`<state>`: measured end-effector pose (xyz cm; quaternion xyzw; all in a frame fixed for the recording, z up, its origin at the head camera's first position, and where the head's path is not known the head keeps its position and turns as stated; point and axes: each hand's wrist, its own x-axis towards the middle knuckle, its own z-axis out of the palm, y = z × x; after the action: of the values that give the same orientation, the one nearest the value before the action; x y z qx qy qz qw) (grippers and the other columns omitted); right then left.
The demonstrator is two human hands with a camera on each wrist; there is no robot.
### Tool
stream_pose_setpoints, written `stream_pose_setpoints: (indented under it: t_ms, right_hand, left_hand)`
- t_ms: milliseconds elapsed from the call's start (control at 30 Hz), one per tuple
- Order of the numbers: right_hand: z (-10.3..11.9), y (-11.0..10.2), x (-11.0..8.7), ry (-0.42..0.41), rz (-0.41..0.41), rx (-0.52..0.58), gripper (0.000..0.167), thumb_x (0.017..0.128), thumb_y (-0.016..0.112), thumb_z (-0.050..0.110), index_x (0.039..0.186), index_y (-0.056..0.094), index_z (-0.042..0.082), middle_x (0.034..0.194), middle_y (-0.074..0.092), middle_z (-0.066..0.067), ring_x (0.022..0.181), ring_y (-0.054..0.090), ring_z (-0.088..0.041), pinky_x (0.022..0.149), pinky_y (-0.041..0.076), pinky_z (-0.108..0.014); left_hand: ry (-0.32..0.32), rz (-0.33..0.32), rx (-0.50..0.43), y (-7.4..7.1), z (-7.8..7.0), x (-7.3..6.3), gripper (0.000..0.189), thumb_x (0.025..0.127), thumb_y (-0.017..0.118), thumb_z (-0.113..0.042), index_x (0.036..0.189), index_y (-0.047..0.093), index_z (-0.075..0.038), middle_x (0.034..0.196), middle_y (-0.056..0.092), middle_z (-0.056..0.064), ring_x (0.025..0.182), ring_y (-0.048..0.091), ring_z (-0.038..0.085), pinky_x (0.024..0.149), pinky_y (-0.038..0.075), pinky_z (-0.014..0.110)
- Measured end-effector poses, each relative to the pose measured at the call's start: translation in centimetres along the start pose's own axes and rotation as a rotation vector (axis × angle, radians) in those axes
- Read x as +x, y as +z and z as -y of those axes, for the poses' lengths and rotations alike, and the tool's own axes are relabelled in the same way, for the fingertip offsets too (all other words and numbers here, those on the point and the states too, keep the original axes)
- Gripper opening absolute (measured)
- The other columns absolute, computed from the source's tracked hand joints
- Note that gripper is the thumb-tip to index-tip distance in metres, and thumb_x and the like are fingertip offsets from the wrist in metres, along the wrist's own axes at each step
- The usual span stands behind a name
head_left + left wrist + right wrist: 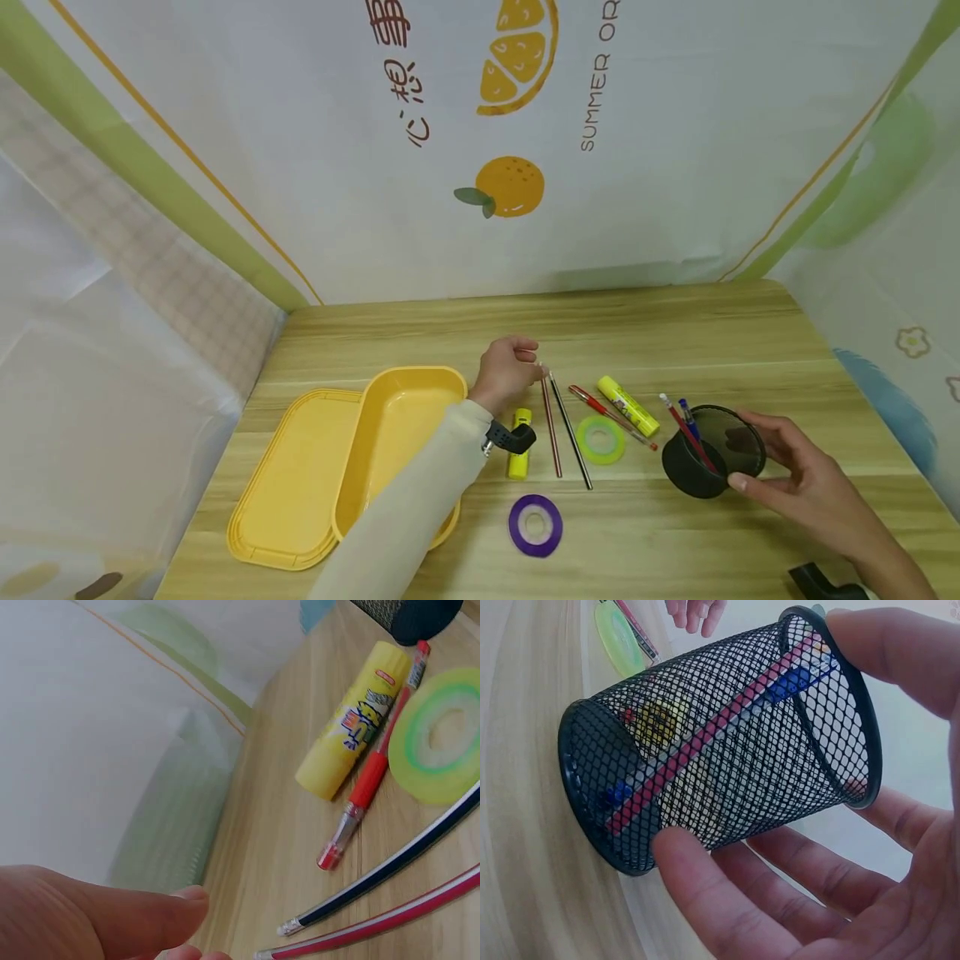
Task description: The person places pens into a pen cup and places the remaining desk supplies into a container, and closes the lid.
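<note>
My right hand (802, 479) grips the black mesh pen holder (720, 742) near its rim, thumb on one side and fingers on the other. A red pencil (697, 442) and a blue pen (690, 419) lean inside it. My left hand (510, 371) hovers by the far ends of a red striped pencil (551, 429) and a dark striped pencil (572, 433), which lie side by side on the table. In the left wrist view, its thumb (150, 919) is apart from both pencils, and nothing shows in its grasp.
Right of the pencils lie a red pen (611, 414), a yellow glue stick (628, 407) and a green tape roll (600, 440). A second yellow glue stick (519, 462) is under the left wrist, a purple tape roll (535, 526) nearer. A yellow box (408, 379) overlaps its lid (288, 475) at left.
</note>
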<state>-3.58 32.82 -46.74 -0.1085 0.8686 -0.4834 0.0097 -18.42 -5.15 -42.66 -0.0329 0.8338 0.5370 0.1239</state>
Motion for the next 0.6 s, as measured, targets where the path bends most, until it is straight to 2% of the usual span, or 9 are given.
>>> stream_pose_setpoints:
  t_ms: [167,400,600]
  right_hand:
    - [0.0,0.0,0.0,0.001,0.0,-0.003,0.077,0.096,0.076,0.003,0.162,0.037,0.013,0.139,0.054,0.027,0.122,0.052,0.02,0.072,0.065,-0.029]
    - [0.0,0.0,0.0,0.004,-0.004,-0.017,0.077,0.096,0.077,0.003,0.162,0.037,0.012,0.138,0.054,0.027,0.122,0.051,0.02,0.072,0.064,-0.028]
    - [0.1,0.0,0.0,0.01,-0.005,-0.026,0.078,0.096,0.077,0.004,0.162,0.037,0.013,0.137,0.054,0.026,0.12,0.052,0.02,0.072,0.064,-0.028]
  left_hand:
    - [-0.01,-0.023,0.032,0.6,0.4,0.8,0.048,0.092,0.081,-0.004,0.138,0.066,-0.003,0.124,0.071,0.016,0.093,0.073,0.023,0.08,0.062,0.033]
    - [-0.049,-0.045,0.092,1.3,0.9,1.6,0.043,0.09,0.081,-0.004,0.132,0.071,-0.006,0.117,0.074,0.01,0.099,0.07,0.021,0.081,0.059,0.03]
    - [-0.078,-0.045,0.1,1.6,1.4,2.0,0.036,0.094,0.069,0.001,0.13,0.073,-0.007,0.123,0.074,0.013,0.082,0.062,0.017,0.059,0.048,0.024]
